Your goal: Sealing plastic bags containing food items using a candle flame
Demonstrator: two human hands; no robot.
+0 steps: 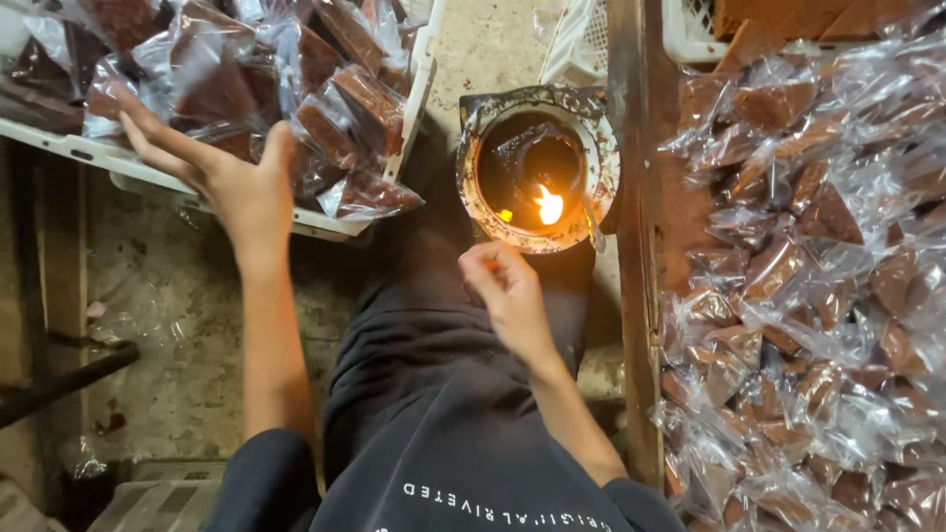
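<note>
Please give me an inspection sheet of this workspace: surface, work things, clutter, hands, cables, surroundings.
Surface: bare, stained concrete floor; wooden plank at right.
Work things: round lamp tin with a small lit flame; white tray of clear-bagged brown pieces.
Clutter: large pile of bagged pieces at right.
Hands: left hand open, reaching over the tray; right hand loosely closed near the tin, contents not visible.
Cables: nothing seen.
Surroundings: white crates at top; dark bar at left.
</note>
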